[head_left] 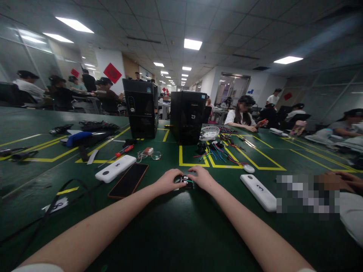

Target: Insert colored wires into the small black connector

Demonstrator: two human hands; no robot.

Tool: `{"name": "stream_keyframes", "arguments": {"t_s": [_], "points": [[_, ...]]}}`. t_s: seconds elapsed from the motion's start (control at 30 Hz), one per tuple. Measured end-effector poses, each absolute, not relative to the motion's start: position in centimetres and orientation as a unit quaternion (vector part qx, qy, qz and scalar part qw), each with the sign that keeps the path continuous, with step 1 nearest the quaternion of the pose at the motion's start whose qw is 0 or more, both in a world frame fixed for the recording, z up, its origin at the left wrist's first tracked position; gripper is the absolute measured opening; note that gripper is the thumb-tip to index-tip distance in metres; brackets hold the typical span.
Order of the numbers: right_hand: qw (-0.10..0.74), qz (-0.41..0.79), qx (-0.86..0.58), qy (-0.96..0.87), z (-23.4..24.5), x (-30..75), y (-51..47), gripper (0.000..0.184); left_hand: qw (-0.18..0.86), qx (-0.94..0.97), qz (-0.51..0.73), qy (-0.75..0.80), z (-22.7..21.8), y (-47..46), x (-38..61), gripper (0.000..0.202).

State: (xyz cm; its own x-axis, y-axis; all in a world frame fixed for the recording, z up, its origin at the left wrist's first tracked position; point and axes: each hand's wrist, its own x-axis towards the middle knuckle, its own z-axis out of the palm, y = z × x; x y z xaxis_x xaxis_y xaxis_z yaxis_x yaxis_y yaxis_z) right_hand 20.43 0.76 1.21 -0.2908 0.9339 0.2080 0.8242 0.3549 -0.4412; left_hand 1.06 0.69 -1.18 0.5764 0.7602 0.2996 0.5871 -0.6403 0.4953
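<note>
My left hand (168,181) and my right hand (203,179) meet in the middle of the green table, fingers curled round the two sides of a small black object (186,182). It has white patches and a thin green strand across it; its exact kind is too small to make out. My fingers partly cover it. To the left of my left hand lies a dark phone (129,180) with an orange-brown edge. Beyond my right hand there is a cluster of blue, red and green wires (217,152).
Two black computer towers (140,109) (188,117) stand ahead. White power banks lie left (116,169) and right (258,192). Glasses (155,155), a red-handled screwdriver (124,151), a white mouse (248,168) and a white basket (210,133) are around. A co-worker's hand (330,181) rests at right.
</note>
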Motion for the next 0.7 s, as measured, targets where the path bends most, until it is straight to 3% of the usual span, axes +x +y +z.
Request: {"name": "stream_keyframes", "arguments": {"t_s": [0.33,0.7], "points": [[0.237,0.026,-0.379,-0.894,2.4,19.2,-1.5,0.012,0.169,0.869,0.26,0.386,-0.4,0.3,1.4,0.027],[0.176,-0.012,-0.374,-0.911,3.0,19.4,-1.7,0.012,0.16,0.872,0.269,0.375,-1.2,0.8,1.4,0.027]]}}
